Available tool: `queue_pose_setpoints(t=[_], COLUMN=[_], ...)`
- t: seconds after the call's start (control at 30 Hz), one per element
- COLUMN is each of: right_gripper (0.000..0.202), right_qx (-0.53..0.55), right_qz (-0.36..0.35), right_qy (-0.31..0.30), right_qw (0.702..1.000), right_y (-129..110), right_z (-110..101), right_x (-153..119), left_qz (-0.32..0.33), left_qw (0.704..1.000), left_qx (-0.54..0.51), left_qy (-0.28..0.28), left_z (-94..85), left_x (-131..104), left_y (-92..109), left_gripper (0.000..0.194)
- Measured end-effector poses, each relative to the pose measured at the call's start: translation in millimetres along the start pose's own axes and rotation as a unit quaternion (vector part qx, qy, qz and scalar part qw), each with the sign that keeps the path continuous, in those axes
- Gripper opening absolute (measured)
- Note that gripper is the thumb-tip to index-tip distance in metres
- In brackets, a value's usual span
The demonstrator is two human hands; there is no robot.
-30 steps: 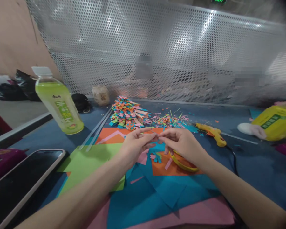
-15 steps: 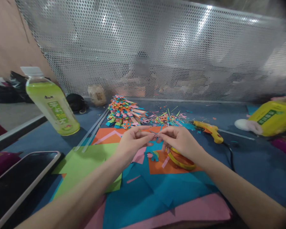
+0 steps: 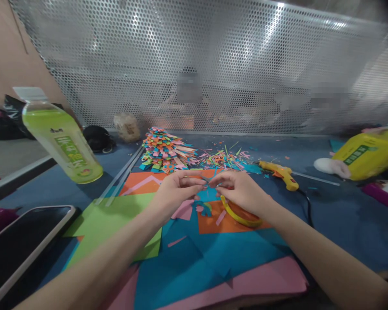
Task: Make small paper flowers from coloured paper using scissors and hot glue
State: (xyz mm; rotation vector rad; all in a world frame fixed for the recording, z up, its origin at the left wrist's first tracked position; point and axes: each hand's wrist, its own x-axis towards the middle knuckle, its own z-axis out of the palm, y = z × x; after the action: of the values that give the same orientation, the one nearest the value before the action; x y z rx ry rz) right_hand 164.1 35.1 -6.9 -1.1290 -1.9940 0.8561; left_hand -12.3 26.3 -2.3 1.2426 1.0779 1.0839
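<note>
My left hand [image 3: 181, 188] is closed in a pinch above the coloured paper, with something small at the fingertips that I cannot make out. Facing it, my right hand [image 3: 241, 191] is also pinched, nearly touching the left. A thin dark pointed tip [image 3: 205, 178] shows between them; its other end is hidden. Under the right hand is a yellow curved loop [image 3: 242, 217], partly covered by the palm. Below the fingers, small curled blue paper pieces [image 3: 206, 209] and a pink strip [image 3: 220, 218] rest on an orange sheet [image 3: 210, 226].
Behind the hands stand a cone of layered paper strips [image 3: 164, 150] and a heap of paper scraps [image 3: 224, 158]. A yellow glue gun [image 3: 283, 174] lies right. Left are a drink bottle [image 3: 63, 137], a phone [image 3: 26, 249] and green paper [image 3: 116, 219]. A perforated metal panel [image 3: 229, 64] closes the back.
The view has shifted slightly, so most things sit a little further left. My fingertips have moved slightly apart, and the dark tip between them shows more clearly.
</note>
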Motion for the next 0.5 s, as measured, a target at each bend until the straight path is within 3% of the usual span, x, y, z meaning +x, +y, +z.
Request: queue_pose_setpoints(t=[0.13,0.3,0.5], right_gripper=[0.026,0.026,0.028], right_qx=[-0.087,-0.157,-0.221], right_qz=[-0.038,-0.065,-0.067], right_qy=[0.001,0.020,0.025], right_qw=[0.995,0.985,0.973], right_y=[7.0,11.4,12.6], right_z=[-1.8,-4.2,-5.4], right_x=[0.7,3.7,8.7], left_qz=[0.055,0.106,0.151], left_qw=[0.985,0.954,0.853], left_qx=[0.163,0.282,0.499], left_qy=[-0.012,-0.016,0.034], left_z=[-8.0,-18.4,-31.8], left_x=[3.1,4.3,9.4], left_y=[0.4,5.0,8.9], left_gripper=[0.024,0.027,0.039])
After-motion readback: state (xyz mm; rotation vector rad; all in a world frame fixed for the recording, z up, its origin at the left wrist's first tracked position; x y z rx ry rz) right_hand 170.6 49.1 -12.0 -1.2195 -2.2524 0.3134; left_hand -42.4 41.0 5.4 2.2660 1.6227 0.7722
